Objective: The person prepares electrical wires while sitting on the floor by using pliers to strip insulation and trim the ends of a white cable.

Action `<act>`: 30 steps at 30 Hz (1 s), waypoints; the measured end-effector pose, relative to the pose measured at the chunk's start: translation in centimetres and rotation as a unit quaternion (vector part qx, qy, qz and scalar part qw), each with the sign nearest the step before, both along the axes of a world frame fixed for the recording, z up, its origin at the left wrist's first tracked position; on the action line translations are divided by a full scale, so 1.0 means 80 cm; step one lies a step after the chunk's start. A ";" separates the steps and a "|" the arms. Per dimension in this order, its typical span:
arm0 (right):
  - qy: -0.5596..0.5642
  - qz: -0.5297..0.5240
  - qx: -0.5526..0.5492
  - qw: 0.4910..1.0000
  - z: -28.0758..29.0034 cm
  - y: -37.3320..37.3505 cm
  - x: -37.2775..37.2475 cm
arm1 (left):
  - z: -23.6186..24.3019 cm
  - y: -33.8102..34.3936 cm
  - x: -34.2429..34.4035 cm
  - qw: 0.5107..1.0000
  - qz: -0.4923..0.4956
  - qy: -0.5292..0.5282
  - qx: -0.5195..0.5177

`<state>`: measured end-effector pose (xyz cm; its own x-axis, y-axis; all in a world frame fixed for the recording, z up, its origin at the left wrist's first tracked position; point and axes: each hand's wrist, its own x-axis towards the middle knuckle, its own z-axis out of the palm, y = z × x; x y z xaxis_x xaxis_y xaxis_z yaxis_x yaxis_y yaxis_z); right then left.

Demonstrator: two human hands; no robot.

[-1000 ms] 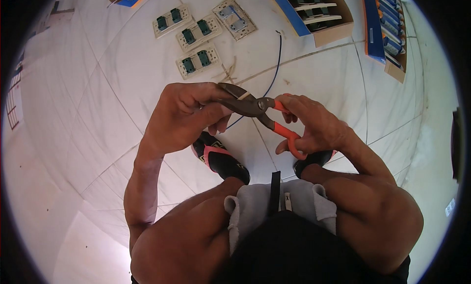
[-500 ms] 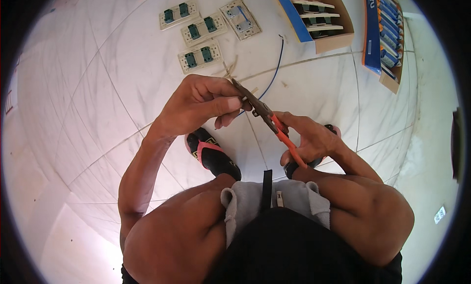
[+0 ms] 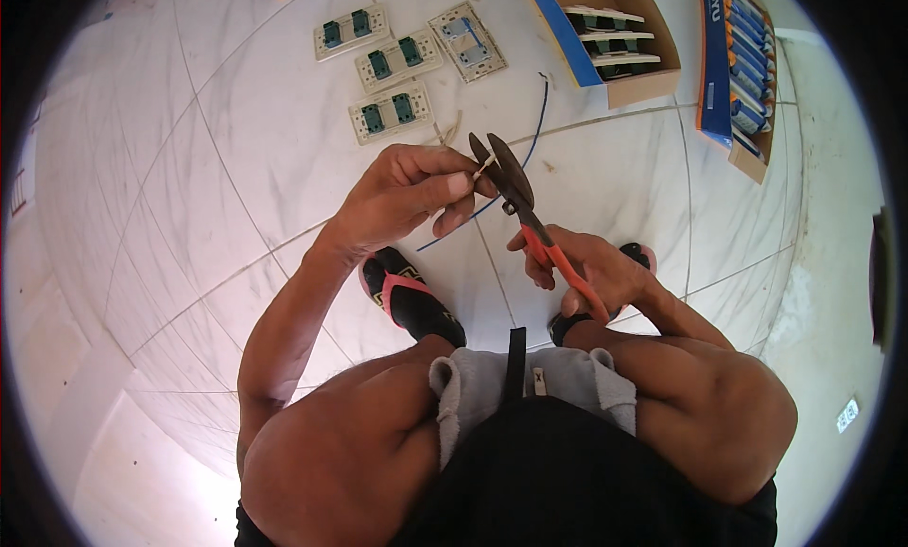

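My left hand (image 3: 402,192) is closed in a pinch on a short cream-coloured wire (image 3: 484,165). The wire's tip stands out from the fingertips, between the parted dark jaws of a pair of cutting pliers (image 3: 515,197). My right hand (image 3: 596,268) grips the red handles of these pliers, fingers curled round them. A thin blue wire (image 3: 536,140) curves along the floor beyond and beneath the pliers, and part of it is hidden behind them. Past my left hand, pale wire scraps (image 3: 452,129) lie on the tiles.
Several socket plates with green modules (image 3: 390,114) lie face down at the far side, beside another plate with pale modules (image 3: 468,41). An open carton (image 3: 643,88) holds more plates. Right of it stands a blue box (image 3: 716,74) of wrapped pieces. My sandalled feet (image 3: 407,301) flank the floor.
The pliers have turned from edge-on to flat, and their jaws now show spread around the wire's tip. My left hand has shifted slightly to the right.
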<state>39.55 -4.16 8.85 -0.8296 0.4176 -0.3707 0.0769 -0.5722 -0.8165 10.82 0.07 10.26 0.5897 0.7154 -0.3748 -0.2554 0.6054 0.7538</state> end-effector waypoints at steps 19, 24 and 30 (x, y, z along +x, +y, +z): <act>-0.188 0.035 0.101 0.976 -0.008 0.003 0.013 | 0.004 0.004 -0.001 0.982 -0.033 0.183 0.023; -0.148 0.012 0.045 0.988 -0.015 -0.004 0.012 | -0.002 0.003 -0.006 0.985 -0.038 0.168 0.015; -0.100 -0.021 -0.031 0.994 -0.018 -0.008 0.014 | -0.009 -0.002 -0.005 0.989 -0.053 0.138 0.007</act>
<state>40.67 -4.77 7.39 -0.7190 0.4210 -0.5530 0.2101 -0.6268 -0.7503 10.41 -0.09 9.56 0.5381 0.6614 -0.5225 0.0261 0.6065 0.7946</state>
